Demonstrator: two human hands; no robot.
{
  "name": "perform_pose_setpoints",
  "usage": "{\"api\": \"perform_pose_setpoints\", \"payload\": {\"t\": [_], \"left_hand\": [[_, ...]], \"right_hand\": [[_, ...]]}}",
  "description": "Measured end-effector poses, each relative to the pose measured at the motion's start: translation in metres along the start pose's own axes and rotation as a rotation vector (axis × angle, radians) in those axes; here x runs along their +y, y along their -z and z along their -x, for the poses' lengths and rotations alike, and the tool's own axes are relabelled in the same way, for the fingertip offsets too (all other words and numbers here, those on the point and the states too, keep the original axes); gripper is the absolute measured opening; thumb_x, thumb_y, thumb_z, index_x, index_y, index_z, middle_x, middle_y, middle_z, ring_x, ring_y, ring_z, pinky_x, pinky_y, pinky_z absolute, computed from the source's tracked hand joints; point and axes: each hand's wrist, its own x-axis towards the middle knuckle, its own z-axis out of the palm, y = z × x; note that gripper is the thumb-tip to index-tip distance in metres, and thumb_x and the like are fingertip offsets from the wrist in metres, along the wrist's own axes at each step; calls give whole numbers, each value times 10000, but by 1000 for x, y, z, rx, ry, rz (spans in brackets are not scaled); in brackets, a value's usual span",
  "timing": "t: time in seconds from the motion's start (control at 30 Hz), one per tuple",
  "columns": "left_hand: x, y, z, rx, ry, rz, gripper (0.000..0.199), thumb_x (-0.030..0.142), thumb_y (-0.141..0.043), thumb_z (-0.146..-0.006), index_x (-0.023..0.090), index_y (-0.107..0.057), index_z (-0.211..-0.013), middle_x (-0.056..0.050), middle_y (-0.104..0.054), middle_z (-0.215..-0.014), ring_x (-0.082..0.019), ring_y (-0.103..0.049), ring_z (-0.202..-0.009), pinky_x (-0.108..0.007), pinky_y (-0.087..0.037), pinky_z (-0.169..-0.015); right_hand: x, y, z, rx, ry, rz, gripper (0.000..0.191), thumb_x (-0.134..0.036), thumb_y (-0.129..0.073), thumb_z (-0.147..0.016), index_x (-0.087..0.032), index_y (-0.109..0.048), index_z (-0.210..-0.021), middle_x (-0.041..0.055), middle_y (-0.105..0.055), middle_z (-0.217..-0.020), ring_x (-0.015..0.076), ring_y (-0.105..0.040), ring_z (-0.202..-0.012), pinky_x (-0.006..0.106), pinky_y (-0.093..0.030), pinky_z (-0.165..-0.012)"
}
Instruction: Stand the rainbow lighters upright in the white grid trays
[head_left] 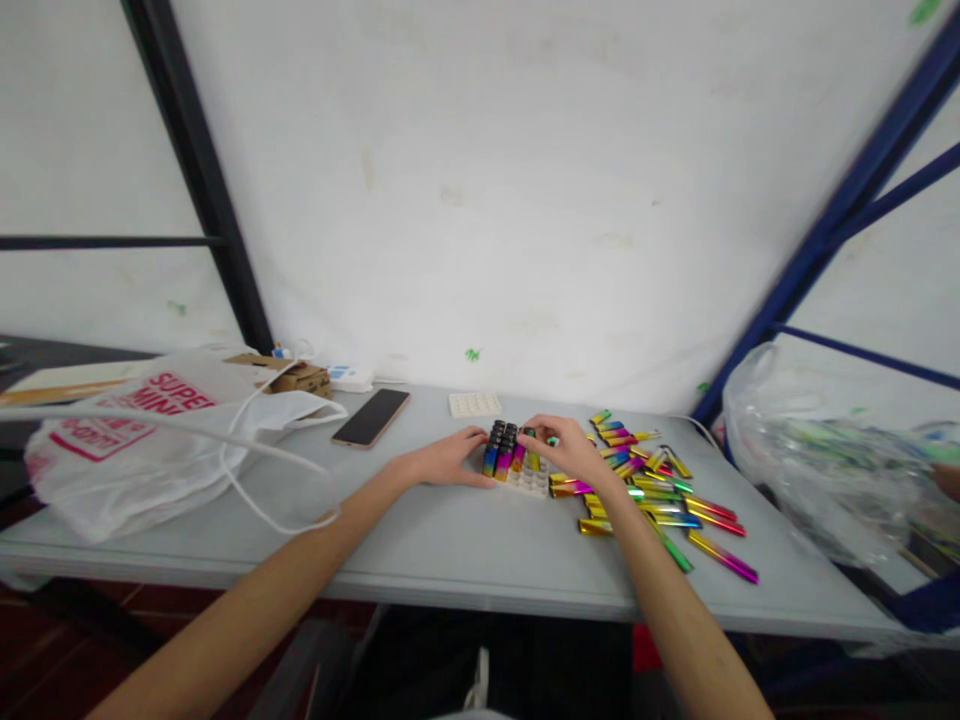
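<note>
A white tray (pixel 531 482) with rows of round holes lies on the grey table in front of me. Its left part holds several upright, shiny tubes (pixel 504 458) with black tops, coloured blue, purple and gold; they look like lighters. My left hand (pixel 452 458) is curved against the tray's left end, thumb at the near side and fingers at the far side. Above the tray, my right hand (pixel 564 447) has its fingers closed around the top of a gold lighter-like tube (pixel 533 461), which stands about upright. Whether it is seated in a hole is unclear.
Loose metallic tubes (pixel 660 510) are strewn right of the tray. A second white tray (pixel 475 404) lies by the wall. To the left are a phone (pixel 372 417), a white plastic bag (pixel 150 430), a cable (pixel 247 500) and a cardboard box (pixel 304 378). Clear plastic (pixel 810 460) bulges at right.
</note>
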Motion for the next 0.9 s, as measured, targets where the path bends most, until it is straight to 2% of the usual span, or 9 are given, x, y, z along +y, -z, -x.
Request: {"api": "perform_pose_setpoints", "payload": {"t": [0.1,0.33,0.57,0.73,0.83,0.9], "left_hand": [[-1,0,0,10,-19,13,789,647,-822,-872,192,-599,-1477,-167,-568,-1560,-370,-560,-1429,-471,-431,-1236],[-3,-2,0,27,-17,7,785,647,-833,-856,186,-610,-1451,-170,-584,-1534,-370,-565,-1413,-474,-427,-1238],[0,-1,-1,5,4,14,774,623,-840,-857,177,-614,-1447,-174,-568,-1545,-380,-553,-1433,-463,-417,-1245],[-2,-2,-1,17,-13,24,774,640,-840,-853,199,-615,-1449,-161,-582,-1531,-378,-564,-1413,-482,-427,-1235],[-3,-3,-1,20,-18,27,778,637,-838,-856,189,-614,-1451,-167,-581,-1536,-377,-558,-1420,-484,-417,-1243],[-3,-2,-1,24,-10,17,792,639,-836,-856,184,-604,-1462,-171,-571,-1550,-377,-553,-1424,-483,-413,-1247]], "right_hand": [[3,2,1,-24,-7,-1,315,-516,-733,-971,-204,-750,-1006,-22,-633,-691,173,-576,-643,307,-474,-669],[3,12,5,-112,14,-83,337,-511,-806,-929,-226,-705,-1077,-13,-696,-800,187,-649,-720,309,-509,-718],[-5,1,2,-33,59,-11,383,-563,-832,-886,-220,-674,-952,-4,-675,-792,185,-622,-709,308,-480,-690],[-10,-2,2,-46,96,21,405,-581,-840,-872,-220,-675,-956,-24,-609,-762,170,-566,-678,297,-448,-663],[-8,1,2,-38,88,17,373,-575,-787,-925,-217,-691,-967,-12,-628,-773,174,-581,-688,304,-467,-680],[-1,5,1,30,63,44,349,-558,-691,-1002,-212,-701,-952,16,-671,-799,191,-620,-723,320,-495,-710]]}}
